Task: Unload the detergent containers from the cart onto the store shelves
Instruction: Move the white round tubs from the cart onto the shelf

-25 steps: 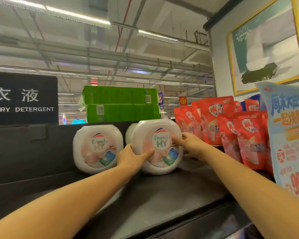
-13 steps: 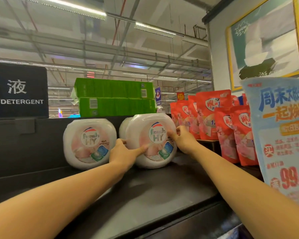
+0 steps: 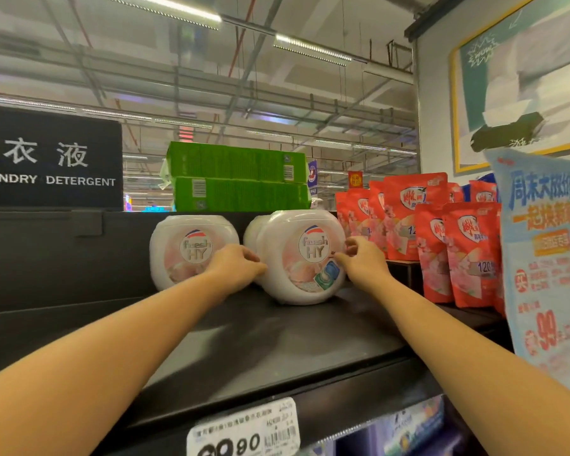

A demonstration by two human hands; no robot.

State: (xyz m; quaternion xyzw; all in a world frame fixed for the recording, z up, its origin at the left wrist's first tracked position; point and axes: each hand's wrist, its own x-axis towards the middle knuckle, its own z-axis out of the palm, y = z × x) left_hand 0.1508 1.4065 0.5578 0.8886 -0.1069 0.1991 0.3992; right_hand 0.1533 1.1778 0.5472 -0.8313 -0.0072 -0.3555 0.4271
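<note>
Two white round "fresh HY" detergent tubs stand side by side on the black top shelf (image 3: 277, 343): a left tub (image 3: 185, 251) and a right tub (image 3: 297, 258). A third tub (image 3: 253, 230) peeks out behind the right one. My left hand (image 3: 236, 268) hovers by the gap between the tubs, at the right tub's left edge, fingers loosely curled around nothing. My right hand (image 3: 359, 263) sits at the right tub's right edge, its fingers also loosely curled; a fingertip may just touch the label.
Red refill pouches (image 3: 408, 225) crowd the shelf right of the tubs. Green boxes (image 3: 237, 179) are stacked behind. A black "LAUNDRY DETERGENT" sign (image 3: 46, 159) stands at the left. A blue promo flyer (image 3: 547, 258) hangs at the right. A price tag (image 3: 244, 429) marks the shelf's front edge.
Both hands gripped the right tub's sides before; now their fingers have come off it and curled back. The tub stands on the shelf.
</note>
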